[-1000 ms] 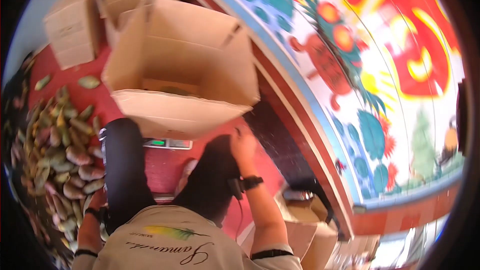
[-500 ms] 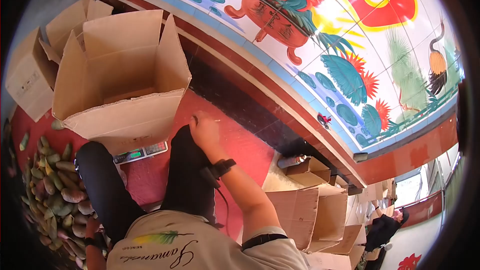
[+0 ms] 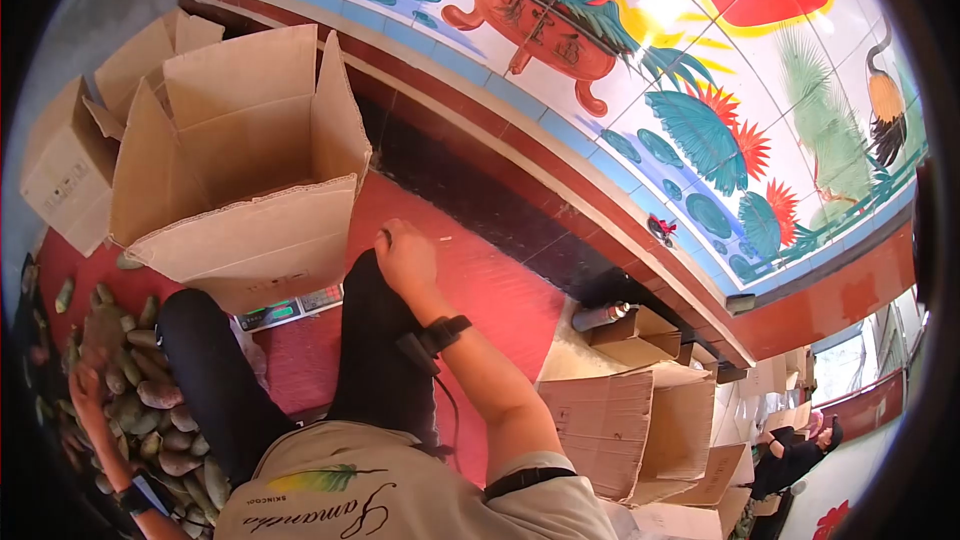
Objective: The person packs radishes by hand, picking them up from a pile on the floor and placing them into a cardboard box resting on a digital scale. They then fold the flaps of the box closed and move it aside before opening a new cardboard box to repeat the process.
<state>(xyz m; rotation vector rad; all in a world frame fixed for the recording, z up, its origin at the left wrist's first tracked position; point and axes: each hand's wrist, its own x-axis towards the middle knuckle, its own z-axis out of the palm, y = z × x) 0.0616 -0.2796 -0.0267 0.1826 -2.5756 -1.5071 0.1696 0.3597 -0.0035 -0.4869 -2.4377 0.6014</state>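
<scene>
On the left, my left hand (image 3: pixel 88 390) reaches over a pile of long, knobbly, green and reddish-brown roots or fruits (image 3: pixel 160 395). A brownish smear lies just above it, and motion blur hides its grip. My right hand (image 3: pixel 408 258) rests on my right knee with nothing visible in it, fingers loosely bent over the knee. In front of my knees stands a large open cardboard box (image 3: pixel 250 230), its flaps up and its visible inside bare. Under the box's near edge shows a digital scale (image 3: pixel 290 310) with a lit green display and keys.
More cardboard boxes (image 3: pixel 70 165) stand behind at the far left. At right are open cartons (image 3: pixel 600 430) and a metallic bottle or can (image 3: pixel 600 317). A painted tile wall (image 3: pixel 560 130) borders the red floor (image 3: pixel 480 290). Another person (image 3: pixel 795 460) in dark clothing is at far right.
My left hand has moved forward and outward over the pile, away from beside my left leg. My right hand stays on the knee. The view has shifted slightly.
</scene>
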